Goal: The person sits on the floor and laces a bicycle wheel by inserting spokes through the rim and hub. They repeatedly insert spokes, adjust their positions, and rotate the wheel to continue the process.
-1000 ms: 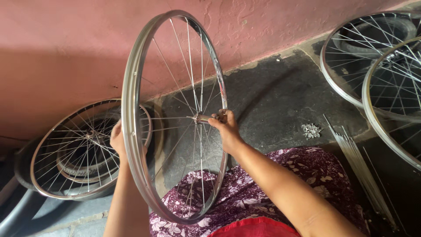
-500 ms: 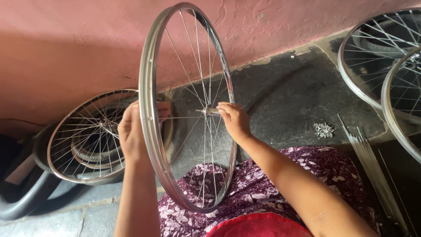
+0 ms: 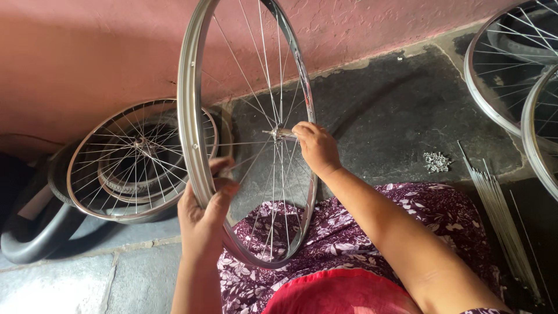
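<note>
You are holding a spoked bicycle wheel point(image 3: 195, 116) upright over your lap, its lower rim resting against the floral skirt point(image 3: 360, 244). Your left hand point(image 3: 203, 215) is curling around the near-left part of the rim, fingers wrapped over the metal. Your right hand point(image 3: 317, 148) is pinching the hub axle point(image 3: 278, 134) at the wheel's centre. Another spoked wheel point(image 3: 136, 160) is leaning on the pink wall point(image 3: 87, 52) at the left. Loose spokes point(image 3: 500, 209) and a small pile of nipples point(image 3: 436, 161) are lying on the right.

Bare dark floor point(image 3: 395, 116) right of upright wheel point(image 3: 189, 116); leaning wheels point(image 3: 139, 160) crowding left.
</note>
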